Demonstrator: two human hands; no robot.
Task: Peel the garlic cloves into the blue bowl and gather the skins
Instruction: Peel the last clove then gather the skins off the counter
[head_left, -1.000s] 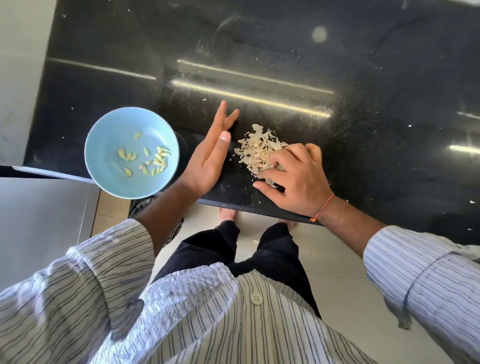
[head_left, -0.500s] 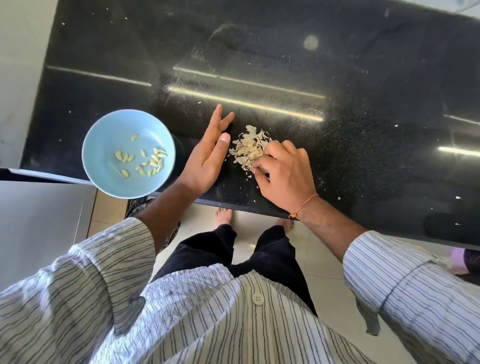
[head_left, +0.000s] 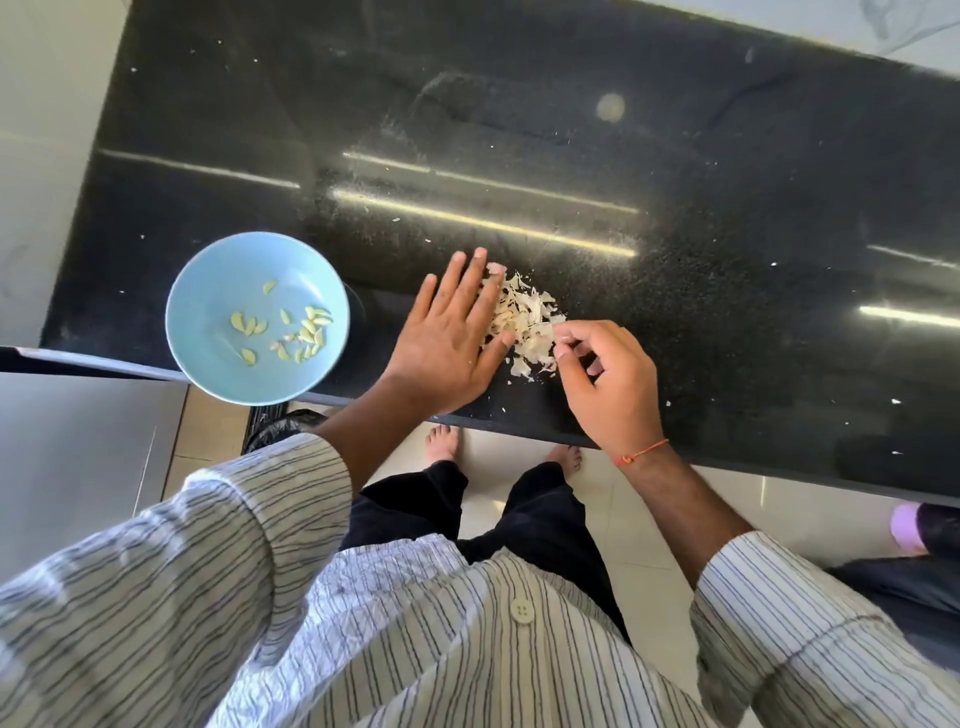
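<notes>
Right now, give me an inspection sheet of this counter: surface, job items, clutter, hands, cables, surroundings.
Surface: black countertop, glossy, dusted with pale specks.
Job's things: blue bowl at the near edge, its rim overhanging, holding peeled garlic cloves; skins pile between the hands.
Clutter: stray skin flakes scattered on the counter.
Hands: left hand flat, fingers straight, against the pile's left side; right hand with curled fingers pinching skins at the pile's right edge.
Cables: nothing seen.
Surroundings: tiled floor, bare feet below the counter edge, a dark bin under the bowl.
</notes>
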